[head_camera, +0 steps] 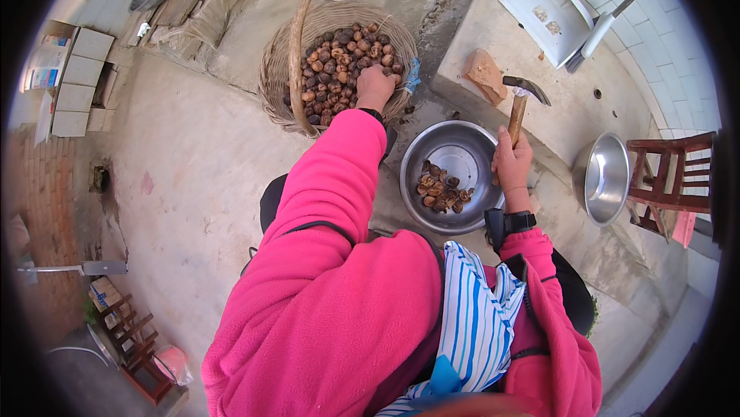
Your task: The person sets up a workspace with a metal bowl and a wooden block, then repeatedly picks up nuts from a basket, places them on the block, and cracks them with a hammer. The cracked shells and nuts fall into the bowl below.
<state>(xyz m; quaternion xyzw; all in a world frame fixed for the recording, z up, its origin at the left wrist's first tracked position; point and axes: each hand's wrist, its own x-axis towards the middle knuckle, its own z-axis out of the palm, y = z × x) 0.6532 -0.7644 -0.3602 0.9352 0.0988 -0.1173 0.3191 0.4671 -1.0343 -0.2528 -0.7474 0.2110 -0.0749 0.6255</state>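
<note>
My left hand (376,87) reaches into a wicker basket (274,70) with an arched wooden handle. Its fingers touch a heap of brown walnuts (335,64); whether they pinch a nut is hidden. In my right hand (513,162) is a hammer (518,110), gripped by its wooden handle with the dark metal head up. That hand is over the right rim of a stainless steel basin (413,154). Cracked walnut shells and pieces (444,186) lie on the bottom of the basin.
A rough brick piece (484,77) rests on the raised concrete step (569,102) beside the hammer head. Behind it are a white dustpan (543,12) and a brush (592,38). At the right, a second steel basin (606,180) tilts against a red-brown wooden chair (670,174).
</note>
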